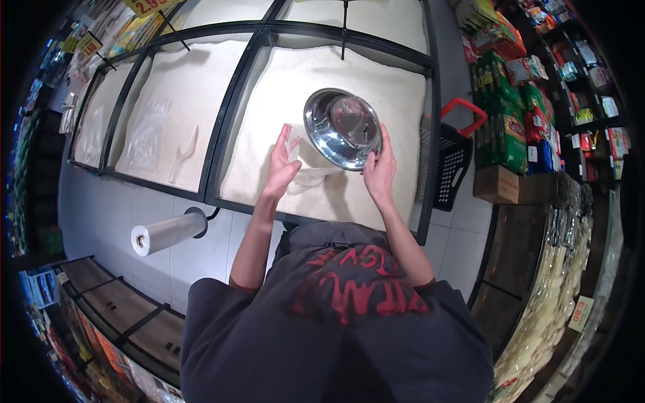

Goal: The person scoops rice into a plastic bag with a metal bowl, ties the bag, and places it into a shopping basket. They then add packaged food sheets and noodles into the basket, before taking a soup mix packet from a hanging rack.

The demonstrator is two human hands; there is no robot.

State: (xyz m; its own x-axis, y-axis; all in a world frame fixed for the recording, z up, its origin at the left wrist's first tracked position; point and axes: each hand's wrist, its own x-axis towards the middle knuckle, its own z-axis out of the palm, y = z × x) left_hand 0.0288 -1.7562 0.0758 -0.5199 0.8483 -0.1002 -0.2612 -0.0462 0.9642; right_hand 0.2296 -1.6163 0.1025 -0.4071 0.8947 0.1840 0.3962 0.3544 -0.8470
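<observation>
My right hand grips the lower right rim of a shiny metal bowl, its thumb on the rim. The bowl is tilted, its inside toward me, and its bottom reflects a dark reddish patch. To the left, my left hand is closed on the edge of a clear plastic bag. The bag hangs beside and partly beneath the bowl, which hides part of it. Both are above a black-framed bin of fine white grain or powder; I cannot tell which.
More bins of white contents adjoin on the left, one with a plastic bag and a scoop-like tool. A plastic bag roll sticks out at the front left. A black basket with a red handle stands right, near stacked packages.
</observation>
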